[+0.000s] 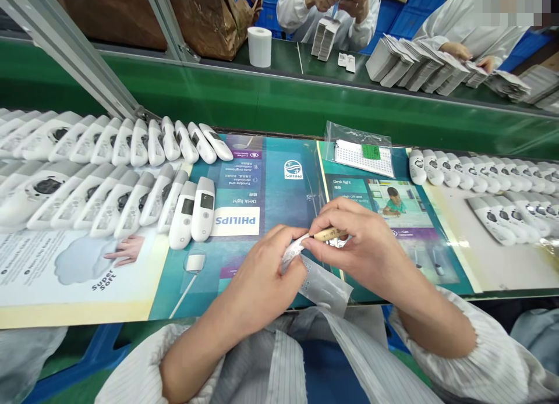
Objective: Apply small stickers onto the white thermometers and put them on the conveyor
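Observation:
In the middle, my left hand (266, 270) is closed around a white handheld device (293, 250), mostly covered by its fingers; it looks like the thermometers with small screens on the table. My right hand (362, 235) pinches a thin tool with a light wooden handle (329, 234), its front end hidden at the fingertips against the device. Below the hands lies a translucent sheet (325, 284) with small round marks. To the left, two white thermometers (203, 209) lie side by side, dark screens up.
Rows of white thermometers stand at the left (105, 142) and right (480, 174). A clear bag with a dotted label sheet (362, 156) lies at the back. Beyond the green ledge (271, 101), two people handle stacked cards (419, 63) near a white roll (259, 47).

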`<state>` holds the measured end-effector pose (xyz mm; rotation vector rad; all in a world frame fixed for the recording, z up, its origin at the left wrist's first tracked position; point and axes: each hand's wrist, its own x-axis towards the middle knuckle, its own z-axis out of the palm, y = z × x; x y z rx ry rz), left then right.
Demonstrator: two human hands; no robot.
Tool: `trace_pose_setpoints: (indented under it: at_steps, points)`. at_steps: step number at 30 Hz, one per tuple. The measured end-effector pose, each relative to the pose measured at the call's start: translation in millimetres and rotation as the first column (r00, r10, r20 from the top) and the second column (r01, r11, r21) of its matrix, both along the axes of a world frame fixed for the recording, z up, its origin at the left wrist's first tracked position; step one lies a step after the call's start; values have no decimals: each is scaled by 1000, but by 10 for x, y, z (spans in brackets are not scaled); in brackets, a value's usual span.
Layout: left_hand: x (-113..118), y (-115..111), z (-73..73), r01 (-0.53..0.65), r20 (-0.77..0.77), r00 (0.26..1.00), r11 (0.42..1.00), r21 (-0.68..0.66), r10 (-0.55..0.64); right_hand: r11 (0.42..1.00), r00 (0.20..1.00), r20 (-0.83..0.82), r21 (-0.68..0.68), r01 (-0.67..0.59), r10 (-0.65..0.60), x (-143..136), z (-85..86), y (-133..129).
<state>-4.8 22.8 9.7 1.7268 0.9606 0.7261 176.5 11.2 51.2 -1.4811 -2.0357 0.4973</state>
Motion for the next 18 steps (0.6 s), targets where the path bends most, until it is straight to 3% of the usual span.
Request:
trace_pose_setpoints:
  at_steps: [18]
  points:
    - [-17, 8, -12, 10, -11, 1000, 1000, -3, -10, 999, 999, 15, -14, -35, 36, 16, -11, 34]
